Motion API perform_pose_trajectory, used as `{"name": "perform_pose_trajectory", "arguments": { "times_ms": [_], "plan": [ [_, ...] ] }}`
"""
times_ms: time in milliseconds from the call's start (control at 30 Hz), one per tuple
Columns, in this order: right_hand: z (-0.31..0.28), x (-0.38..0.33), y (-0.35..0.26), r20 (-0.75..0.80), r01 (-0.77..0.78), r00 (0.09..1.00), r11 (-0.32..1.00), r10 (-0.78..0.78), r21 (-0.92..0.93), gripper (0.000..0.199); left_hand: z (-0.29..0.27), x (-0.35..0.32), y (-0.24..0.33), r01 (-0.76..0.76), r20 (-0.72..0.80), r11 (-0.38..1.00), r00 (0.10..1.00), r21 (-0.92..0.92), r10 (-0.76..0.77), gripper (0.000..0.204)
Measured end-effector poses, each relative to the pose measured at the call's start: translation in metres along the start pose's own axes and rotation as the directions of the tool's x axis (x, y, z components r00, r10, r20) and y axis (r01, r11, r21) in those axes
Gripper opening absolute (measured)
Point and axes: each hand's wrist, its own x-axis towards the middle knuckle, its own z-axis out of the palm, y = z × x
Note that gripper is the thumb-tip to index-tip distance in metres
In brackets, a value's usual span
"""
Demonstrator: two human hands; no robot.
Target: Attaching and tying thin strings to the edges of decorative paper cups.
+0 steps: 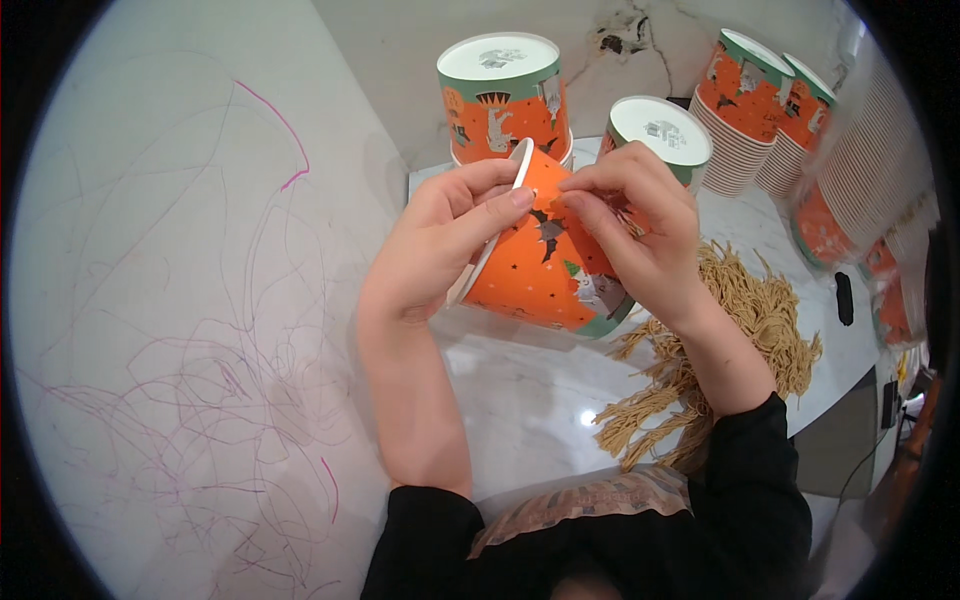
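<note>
An orange paper bucket (520,275) with bats, stars and a green band is tilted on its side in front of me. My left hand (440,225) grips its white rim, with the thumb on the printed outside and the fingers reaching in at the mouth. On the bucket's upper side, near the rim, my right hand (645,225) has thumb and forefinger pinched together. Whatever lies between those fingertips is too small to make out. Beside my right forearm spreads a heap of tan cords (760,310), partly covered by that arm.
Upside-down bucket stacks stand at the back: one stack (500,95) behind my hands, another (660,140) to its right, and more (745,100) farther right. Plastic-wrapped buckets (850,170) line the right edge. A small black object (845,298) lies near them. A scribbled white wall (200,300) bounds the left.
</note>
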Motion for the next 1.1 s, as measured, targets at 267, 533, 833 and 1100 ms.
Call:
{"name": "perform_pose_trajectory", "arguments": {
  "times_ms": [267,533,833,1100],
  "plan": [
    [-0.008,0.002,-0.011,-0.089,0.143,0.984,0.983,-0.153,-0.112,0.011,0.009,-0.005,0.006,-0.021,0.043,0.999,0.999,-0.031,0.022,0.045],
    [-0.005,0.002,-0.010,-0.089,0.192,0.974,0.965,-0.210,-0.181,0.013,0.012,-0.006,0.005,-0.008,0.045,0.999,0.999,-0.052,0.010,0.044],
    [-0.005,0.002,-0.009,-0.098,0.201,0.970,0.959,-0.223,-0.198,0.013,0.014,-0.007,0.009,-0.005,0.069,0.997,0.998,-0.079,0.011,0.045],
    [-0.005,0.003,-0.009,-0.092,0.209,0.968,0.953,-0.233,-0.218,0.013,0.014,-0.006,0.009,-0.013,0.098,0.994,0.995,-0.111,0.024,0.043]
  ]
}}
